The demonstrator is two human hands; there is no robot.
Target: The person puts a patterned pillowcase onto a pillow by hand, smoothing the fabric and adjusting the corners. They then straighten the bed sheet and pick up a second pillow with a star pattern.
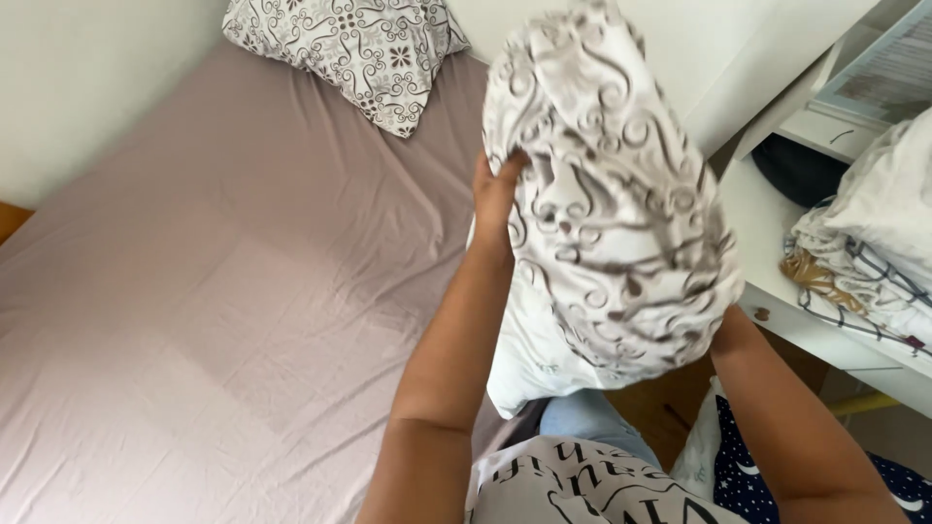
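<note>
Bedroom — mauve sheet point(223, 291), patterned pillow point(354, 53) by the wall. Left hand point(495, 194) grips swirl-print pillow point(612, 213); right hand point(730, 325) hidden — grip unclear.

The patterned pillow point(607, 194) is hiding the right hand point(730, 325) almost wholly at four o'clock; the second pillow point(349, 49) is running off the frame's twelve o'clock edge.
</note>
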